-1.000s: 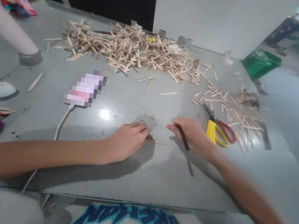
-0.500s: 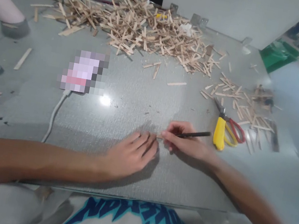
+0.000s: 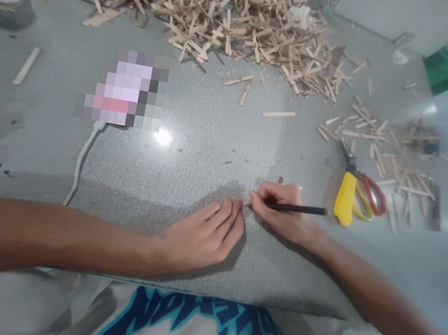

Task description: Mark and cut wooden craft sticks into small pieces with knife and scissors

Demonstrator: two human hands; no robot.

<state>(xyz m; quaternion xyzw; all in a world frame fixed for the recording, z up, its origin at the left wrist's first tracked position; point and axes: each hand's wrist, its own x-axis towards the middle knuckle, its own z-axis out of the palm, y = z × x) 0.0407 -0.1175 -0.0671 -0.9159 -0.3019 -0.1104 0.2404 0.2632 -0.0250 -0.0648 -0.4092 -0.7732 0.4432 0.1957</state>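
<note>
While a thin, pale wooden stick (image 3: 246,202) is held at the grey textured tabletop (image 3: 198,168) by the left hand (image 3: 206,231), a slim black pen (image 3: 303,210) is gripped by the right hand (image 3: 285,216); marking is presumed, steadiness required.

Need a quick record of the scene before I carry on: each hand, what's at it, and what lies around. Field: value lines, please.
left hand: palm down, fingertips at a wooden stick that is mostly hidden; grip unclear
right hand: closed around a dark pen or pencil, beside the left fingertips
right of hands: yellow-and-red-handled cutting tool, lying on the table
far side: large pile of wooden sticks
far right: smaller scatter of sticks
left: pixelated device with white cable
</note>
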